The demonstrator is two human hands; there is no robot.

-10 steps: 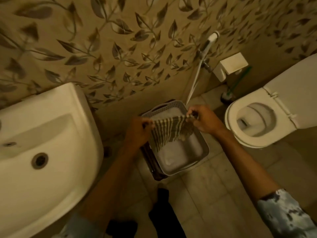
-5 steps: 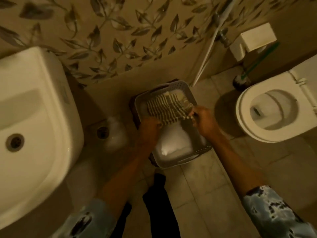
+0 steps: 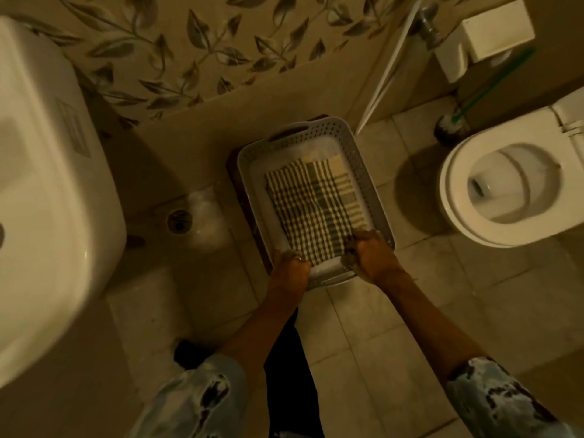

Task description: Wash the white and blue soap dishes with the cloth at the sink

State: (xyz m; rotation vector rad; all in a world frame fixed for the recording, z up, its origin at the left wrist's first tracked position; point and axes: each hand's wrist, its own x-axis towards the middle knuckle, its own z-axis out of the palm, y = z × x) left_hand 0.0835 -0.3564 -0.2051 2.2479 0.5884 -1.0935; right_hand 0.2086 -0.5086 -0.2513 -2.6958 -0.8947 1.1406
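- Cloth [image 3: 313, 210] – checked in dark and pale stripes, it now lies spread flat inside the pale slotted basket [image 3: 374, 188] on the floor, between the sink and the toilet. Half a second ago it was stretched in the air between the hands over the basket's far half, and a second ago it hung higher.
- Left hand [image 3: 290, 268] – it has come back to the basket's near-left corner, fingers curled onto the cloth's near-left corner.
- Right hand [image 3: 369, 259] – it has drawn back likewise and grips the cloth's near-right corner at the basket's near rim.
- The two hands cover the cloth's near edge and part of that rim.
- Sink [image 3: 53, 191] – white, at the far left, well apart from the basket.
- Floor drain [image 3: 179, 220] – a round grate in the tiles between the sink and the basket, with a pale wet patch beside it.
- A dark tray [image 3: 233, 181] shows under the basket's left side, mostly hidden by it.
- White hose [image 3: 387, 71] – it slants down the wall towards the basket's far-right corner.
- White box [image 3: 496, 30] – fixed on the wall, upper right.
- Toilet brush [image 3: 480, 91] – its green handle leans by the wall, just behind the toilet.
- Toilet [image 3: 455, 197] – its lid is up, right of the basket.
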